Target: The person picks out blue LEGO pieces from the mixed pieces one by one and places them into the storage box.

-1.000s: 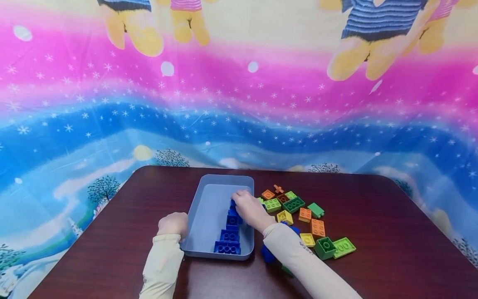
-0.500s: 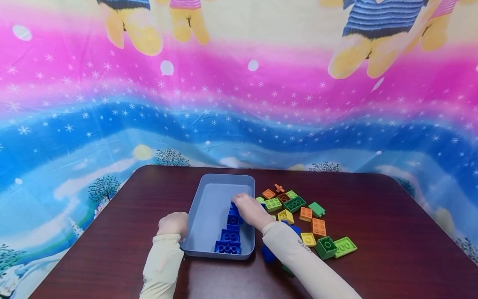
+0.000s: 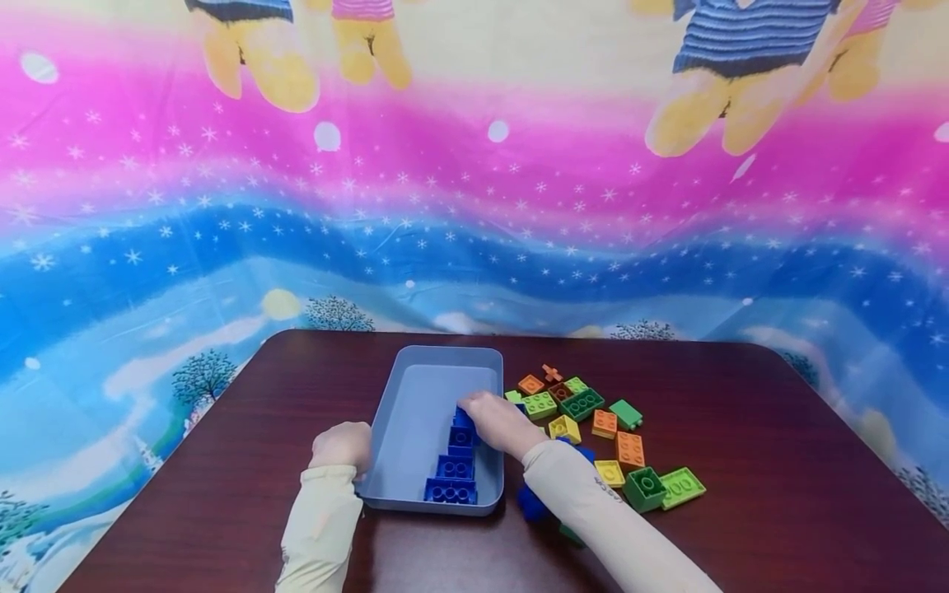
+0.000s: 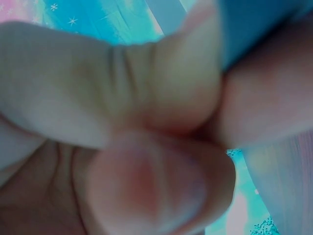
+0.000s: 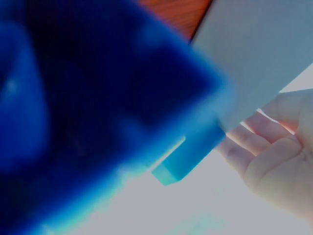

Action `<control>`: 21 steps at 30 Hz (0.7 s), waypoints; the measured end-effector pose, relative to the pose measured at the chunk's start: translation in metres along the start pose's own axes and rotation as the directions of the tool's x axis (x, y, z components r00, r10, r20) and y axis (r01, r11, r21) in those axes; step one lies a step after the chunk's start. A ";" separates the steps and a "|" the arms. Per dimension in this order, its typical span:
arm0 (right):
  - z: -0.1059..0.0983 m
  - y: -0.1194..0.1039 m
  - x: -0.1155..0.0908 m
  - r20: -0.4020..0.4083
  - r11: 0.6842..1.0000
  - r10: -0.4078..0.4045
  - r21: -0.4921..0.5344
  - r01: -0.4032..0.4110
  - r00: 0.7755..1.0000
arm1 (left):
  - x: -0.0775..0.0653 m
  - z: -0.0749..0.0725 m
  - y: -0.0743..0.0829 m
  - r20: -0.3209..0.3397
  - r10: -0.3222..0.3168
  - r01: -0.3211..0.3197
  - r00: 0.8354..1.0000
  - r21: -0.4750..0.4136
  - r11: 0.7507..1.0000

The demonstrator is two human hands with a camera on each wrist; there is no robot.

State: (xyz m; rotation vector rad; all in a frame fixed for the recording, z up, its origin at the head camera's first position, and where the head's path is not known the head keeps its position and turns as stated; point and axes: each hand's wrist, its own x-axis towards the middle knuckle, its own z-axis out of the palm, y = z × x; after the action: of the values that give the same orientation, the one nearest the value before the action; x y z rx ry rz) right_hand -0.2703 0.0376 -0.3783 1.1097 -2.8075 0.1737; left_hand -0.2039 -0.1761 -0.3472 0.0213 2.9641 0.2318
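Observation:
A grey-blue tray (image 3: 411, 412) lies on the table, with several dark blue toy bricks (image 3: 455, 468) lined up in a row along its right side. My right hand (image 3: 497, 422) reaches into it at the far end of this row and pinches a blue brick (image 3: 461, 417), mostly covered by the fingers. In the right wrist view a blurred blue brick (image 5: 122, 98) fills the left side. At the tray's left wall, my left hand (image 3: 341, 446) grips the edge with curled fingers. Its thumb and fingers (image 4: 156, 181) show large and close in the left wrist view.
Right of the tray lie loose bricks: light green (image 3: 539, 403), dark green (image 3: 582, 403), orange (image 3: 630, 450) and yellow (image 3: 610, 473). More blue bricks (image 3: 532, 502) sit partly under the right sleeve. A printed cloth (image 3: 474, 206) hangs behind the dark red table (image 3: 741, 428).
My right hand has shifted slightly toward me along the blue row, still at its far end. The left hand and the tray look unmoved.

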 end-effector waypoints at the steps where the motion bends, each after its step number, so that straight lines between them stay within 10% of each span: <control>1: -0.001 0.000 -0.001 -0.001 1.000 0.002 0.005 -0.002 1.000 | 0.000 0.000 0.000 0.000 0.004 -0.004 1.000 -0.001 1.000; 21: -0.027 0.004 -0.038 -0.139 0.998 -0.040 0.042 0.047 0.990 | -0.002 0.000 0.000 -0.006 0.025 -0.025 1.000 -0.021 0.999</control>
State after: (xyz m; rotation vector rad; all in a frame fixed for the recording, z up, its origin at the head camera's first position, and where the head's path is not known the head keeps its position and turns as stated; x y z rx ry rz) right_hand -0.2439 0.0698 -0.3573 1.1216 -2.6683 0.2997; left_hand -0.2015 -0.1761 -0.3473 0.0553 2.9683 0.2662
